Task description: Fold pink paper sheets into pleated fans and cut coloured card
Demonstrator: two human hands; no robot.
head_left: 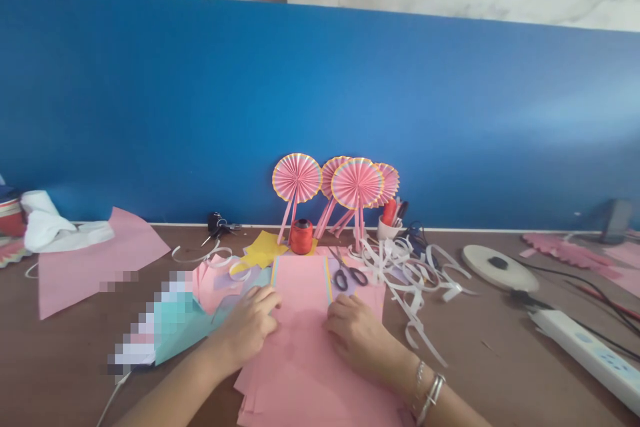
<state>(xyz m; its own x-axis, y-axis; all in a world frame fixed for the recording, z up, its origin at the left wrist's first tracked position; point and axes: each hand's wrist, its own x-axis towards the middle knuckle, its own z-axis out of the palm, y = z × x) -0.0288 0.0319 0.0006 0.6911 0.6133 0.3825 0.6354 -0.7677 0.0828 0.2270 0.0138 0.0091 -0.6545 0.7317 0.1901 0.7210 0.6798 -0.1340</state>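
A sheet of pink paper point(301, 277) with striped coloured side edges lies in front of me, over a stack of plain pink sheets point(320, 393). My left hand point(254, 321) is at its left edge, with bent fingers closed on the paper. At the right edge my right hand point(353, 330) has its fingers curled onto the sheet, the tips partly hidden. Black-handled scissors point(350, 277) lie just beyond my right hand. A red spool of thread point(301, 237) stands behind the sheet.
Pleated pink paper fans point(297, 178) lean against the blue wall panel point(175, 107). White paper strips point(407, 267) lie tangled to the right, near a cup of pens point(389, 230), a round white disc point(500, 268) and a power strip point(590, 353). Yellow paper point(264, 251) and keys point(220, 227) lie left.
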